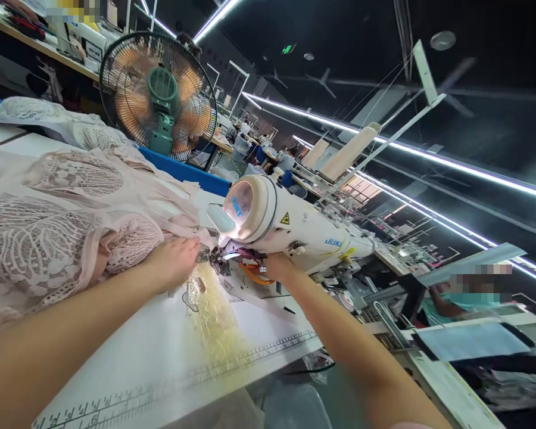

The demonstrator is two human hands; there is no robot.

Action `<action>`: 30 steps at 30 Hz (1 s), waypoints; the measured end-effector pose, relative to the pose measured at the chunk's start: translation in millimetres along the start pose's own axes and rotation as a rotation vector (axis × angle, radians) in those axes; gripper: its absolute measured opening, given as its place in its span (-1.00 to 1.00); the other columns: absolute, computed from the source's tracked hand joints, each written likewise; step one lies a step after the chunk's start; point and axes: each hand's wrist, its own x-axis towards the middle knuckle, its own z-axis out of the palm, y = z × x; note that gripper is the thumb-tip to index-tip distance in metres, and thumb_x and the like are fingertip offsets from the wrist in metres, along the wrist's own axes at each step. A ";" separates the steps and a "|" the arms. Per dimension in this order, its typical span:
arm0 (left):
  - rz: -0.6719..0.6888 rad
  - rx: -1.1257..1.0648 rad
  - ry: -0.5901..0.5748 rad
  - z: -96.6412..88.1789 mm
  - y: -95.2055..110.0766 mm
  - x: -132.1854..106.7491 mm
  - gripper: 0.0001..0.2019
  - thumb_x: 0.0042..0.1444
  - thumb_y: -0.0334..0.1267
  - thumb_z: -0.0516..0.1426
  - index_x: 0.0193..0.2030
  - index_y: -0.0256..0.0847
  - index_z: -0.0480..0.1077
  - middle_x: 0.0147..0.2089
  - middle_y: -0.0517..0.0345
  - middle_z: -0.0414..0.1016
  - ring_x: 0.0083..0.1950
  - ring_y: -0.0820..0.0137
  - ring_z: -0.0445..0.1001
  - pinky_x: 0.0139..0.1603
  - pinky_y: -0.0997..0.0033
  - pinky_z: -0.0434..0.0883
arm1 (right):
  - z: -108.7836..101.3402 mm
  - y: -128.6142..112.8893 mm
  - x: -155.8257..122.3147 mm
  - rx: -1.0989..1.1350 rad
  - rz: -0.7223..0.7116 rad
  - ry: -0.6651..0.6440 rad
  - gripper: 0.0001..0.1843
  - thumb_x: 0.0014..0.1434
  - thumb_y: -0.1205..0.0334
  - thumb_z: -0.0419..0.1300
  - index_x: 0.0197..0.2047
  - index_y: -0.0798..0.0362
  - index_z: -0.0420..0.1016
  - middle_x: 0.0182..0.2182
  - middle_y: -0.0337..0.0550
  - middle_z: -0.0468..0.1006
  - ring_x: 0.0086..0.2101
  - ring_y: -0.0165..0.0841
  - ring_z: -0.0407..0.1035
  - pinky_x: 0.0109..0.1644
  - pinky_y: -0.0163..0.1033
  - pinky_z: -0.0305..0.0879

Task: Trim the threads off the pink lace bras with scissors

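Observation:
My left hand (174, 262) is beside the needle area of a white sewing machine (312, 223), its fingers close together on the edge of pale pink fabric. That fabric belongs to a heap of pale pink lace bras (129, 238) with netted cups, spread to the left. My right hand (277, 267) reaches under the machine's arm, right of the needle; its fingers are mostly hidden behind machine parts. The presser foot (217, 257) sits between both hands, lit by the machine lamp. Yellowish clear tape (209, 316) covers the tabletop in front of it.
A ruler strip (259, 357) runs along the front edge of the white table. A green-hubbed fan (161, 89) stands behind the heap, near a blue edge (178, 170). Other sewing stations fill the background. On the right, a person in a turquoise top (469, 304) sits by another machine.

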 end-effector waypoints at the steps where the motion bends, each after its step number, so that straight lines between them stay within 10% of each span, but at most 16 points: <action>1: 0.001 0.011 -0.001 -7.0 0.0 -2.0 -0.67 0.22 -0.34 -0.02 0.07 -0.38 0.37 0.14 -0.19 0.42 0.09 0.15 0.41 0.05 0.10 0.34 | -0.9 2.0 -8.7 -0.002 0.003 -0.016 -0.70 0.27 0.15 0.12 0.02 0.11 0.38 -0.03 -0.03 0.43 -0.11 -0.27 0.39 -0.06 -0.09 0.38; 7: 0.034 0.033 -0.074 -71.0 25.7 -55.4 -0.69 0.21 -0.31 -0.01 -0.43 -0.27 0.51 -0.36 -0.05 0.57 -0.28 0.19 0.55 -0.31 0.22 0.46 | 8.1 26.3 -95.5 0.081 -0.019 -0.037 -0.76 0.15 0.12 0.13 -0.46 0.08 0.41 -0.50 -0.05 0.52 -0.45 -0.25 0.40 -0.42 -0.25 0.20; 11: 0.139 -0.009 -0.088 -88.9 68.5 -117.7 -0.67 0.26 -0.31 -0.09 -0.11 -0.27 0.50 -0.01 -0.05 0.56 -0.04 0.26 0.53 -0.04 0.27 0.46 | 29.6 10.4 -142.6 0.374 -0.119 0.141 -0.77 0.17 0.08 0.07 -0.41 0.02 0.37 -0.52 -0.13 0.45 -0.51 -0.32 0.33 -0.45 -0.27 0.20; 17: 0.227 -0.073 0.031 -69.5 100.1 -181.1 -0.61 0.20 -0.36 -0.02 0.14 -0.35 0.33 0.30 -0.26 0.24 0.13 0.17 0.44 0.01 0.19 0.47 | 33.9 -83.7 -152.8 0.756 -0.470 0.529 -0.62 0.11 0.24 0.14 0.01 0.06 0.26 -0.25 -0.03 0.50 -0.37 -0.31 0.39 -0.34 -0.25 0.35; 22: -0.116 0.083 0.043 -86.0 42.4 -214.8 -0.66 0.23 -0.26 -0.09 -0.10 -0.16 0.50 -0.04 -0.01 0.57 -0.01 0.30 0.51 0.03 0.31 0.43 | 41.9 -121.8 -149.8 0.605 -0.657 0.534 -0.87 0.05 0.42 0.04 -0.46 0.01 0.21 -0.55 -0.17 0.42 -0.54 -0.34 0.30 -0.53 -0.29 0.19; 26: -0.563 0.295 0.090 -115.9 -37.3 -228.4 -0.65 0.25 -0.32 -0.10 -0.04 -0.44 0.43 0.00 -0.34 0.48 0.04 -0.03 0.44 -0.01 -0.11 0.38 | 49.7 -112.6 -160.9 0.617 -0.714 0.522 -0.82 -0.07 0.51 0.06 -0.45 0.02 0.25 -0.46 -0.13 0.49 -0.41 -0.29 0.37 -0.40 -0.27 0.28; 30: -0.627 0.321 -0.052 -114.1 -81.6 -219.1 -0.61 0.19 -0.21 0.12 0.14 -0.22 0.29 0.16 -0.05 0.35 0.14 0.15 0.37 0.09 -0.07 0.34 | 58.3 -106.1 -165.8 0.555 -0.840 0.613 -0.78 0.04 0.50 0.04 -0.25 0.07 0.35 -0.35 -0.06 0.53 -0.25 -0.24 0.41 -0.18 -0.18 0.35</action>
